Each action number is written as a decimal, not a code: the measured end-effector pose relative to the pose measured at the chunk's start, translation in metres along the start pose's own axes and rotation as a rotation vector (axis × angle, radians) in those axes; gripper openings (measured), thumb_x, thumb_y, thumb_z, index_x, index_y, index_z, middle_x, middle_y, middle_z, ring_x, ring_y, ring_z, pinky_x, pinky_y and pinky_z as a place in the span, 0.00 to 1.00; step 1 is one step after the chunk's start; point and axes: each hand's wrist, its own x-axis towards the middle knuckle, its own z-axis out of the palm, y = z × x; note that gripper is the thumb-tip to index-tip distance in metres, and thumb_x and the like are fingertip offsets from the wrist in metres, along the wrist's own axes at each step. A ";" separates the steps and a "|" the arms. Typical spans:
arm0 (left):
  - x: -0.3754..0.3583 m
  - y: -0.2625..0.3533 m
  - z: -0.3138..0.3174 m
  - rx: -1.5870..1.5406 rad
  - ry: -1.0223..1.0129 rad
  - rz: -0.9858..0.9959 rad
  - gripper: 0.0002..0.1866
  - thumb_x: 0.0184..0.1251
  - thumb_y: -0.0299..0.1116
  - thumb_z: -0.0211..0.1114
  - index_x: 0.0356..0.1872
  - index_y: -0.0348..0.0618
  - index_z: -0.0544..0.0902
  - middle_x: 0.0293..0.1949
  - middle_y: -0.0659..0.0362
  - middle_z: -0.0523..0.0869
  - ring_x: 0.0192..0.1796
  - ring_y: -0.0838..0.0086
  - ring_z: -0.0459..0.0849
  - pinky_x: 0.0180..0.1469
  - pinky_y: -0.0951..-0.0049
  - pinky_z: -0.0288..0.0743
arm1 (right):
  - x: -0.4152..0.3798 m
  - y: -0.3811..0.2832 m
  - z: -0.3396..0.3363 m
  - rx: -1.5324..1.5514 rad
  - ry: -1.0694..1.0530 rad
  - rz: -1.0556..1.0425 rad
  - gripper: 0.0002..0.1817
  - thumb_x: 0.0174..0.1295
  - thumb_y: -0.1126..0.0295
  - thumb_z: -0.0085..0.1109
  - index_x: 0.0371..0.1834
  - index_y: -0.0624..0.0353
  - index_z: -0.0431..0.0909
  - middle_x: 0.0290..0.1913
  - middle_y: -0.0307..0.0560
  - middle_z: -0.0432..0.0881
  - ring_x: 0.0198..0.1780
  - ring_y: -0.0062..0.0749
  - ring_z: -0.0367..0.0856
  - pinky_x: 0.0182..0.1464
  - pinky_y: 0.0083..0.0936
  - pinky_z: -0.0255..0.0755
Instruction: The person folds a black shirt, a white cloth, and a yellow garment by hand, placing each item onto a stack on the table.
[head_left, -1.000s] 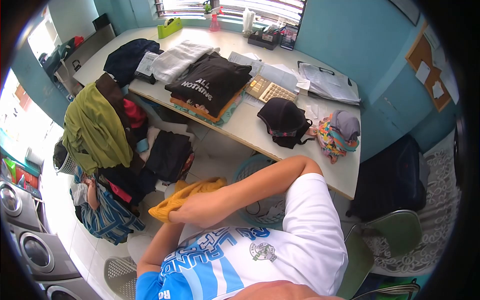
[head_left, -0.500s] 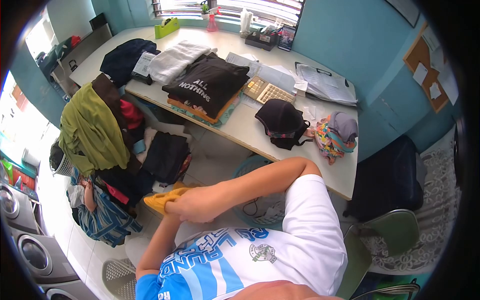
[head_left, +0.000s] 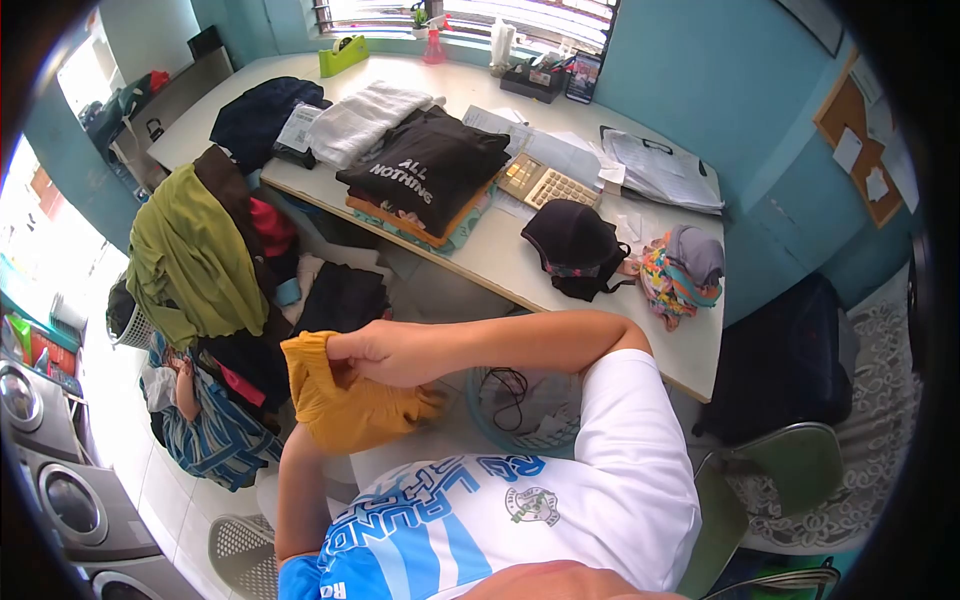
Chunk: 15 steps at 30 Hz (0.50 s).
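Note:
A mustard-yellow garment [head_left: 365,410], with a gathered edge that looks like a waistband, hangs in front of my chest. My right hand [head_left: 385,352] grips it near that gathered edge, fingers partly tucked into the opening. The cloth covers my left hand; only the left forearm [head_left: 303,485] shows, rising to the garment's underside. Just beyond the garment lie folded dark clothes [head_left: 343,297]. To the left, a large heap holds an olive-green cloth [head_left: 195,255] and a blue striped cloth [head_left: 215,435].
On the white table [head_left: 480,265] sit a folded stack topped by a black shirt [head_left: 430,165], white towels [head_left: 370,122], a calculator [head_left: 550,185], a black bra [head_left: 572,240] and a colourful cloth bundle [head_left: 675,275]. Below is a blue basket [head_left: 530,440]; washers [head_left: 75,505] stand left.
The yellow garment has risen and spread from a bunched shape, its gathered edge now showing. My right hand has moved up with it, and my left hand is covered by the cloth.

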 end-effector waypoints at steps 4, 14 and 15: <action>-0.011 0.013 0.000 -0.141 0.014 0.027 0.25 0.59 0.30 0.64 0.58 0.38 0.72 0.57 0.51 0.77 0.60 0.60 0.76 0.60 0.65 0.68 | -0.002 -0.005 -0.003 0.015 0.010 -0.100 0.17 0.62 0.81 0.48 0.55 0.61 0.71 0.46 0.51 0.81 0.50 0.37 0.80 0.52 0.27 0.72; -0.025 0.029 0.006 -0.223 0.138 0.093 0.25 0.59 0.31 0.64 0.59 0.38 0.71 0.56 0.51 0.77 0.60 0.60 0.76 0.60 0.65 0.68 | -0.009 -0.023 0.002 -0.113 -0.051 -0.215 0.17 0.56 0.82 0.56 0.50 0.67 0.70 0.47 0.55 0.80 0.46 0.44 0.82 0.48 0.31 0.76; -0.026 0.031 0.008 -0.217 0.141 0.095 0.25 0.60 0.31 0.64 0.59 0.38 0.71 0.56 0.51 0.77 0.60 0.60 0.76 0.60 0.65 0.68 | -0.009 -0.021 0.003 -0.139 -0.034 -0.250 0.16 0.56 0.83 0.55 0.49 0.67 0.70 0.46 0.55 0.80 0.46 0.45 0.82 0.47 0.31 0.76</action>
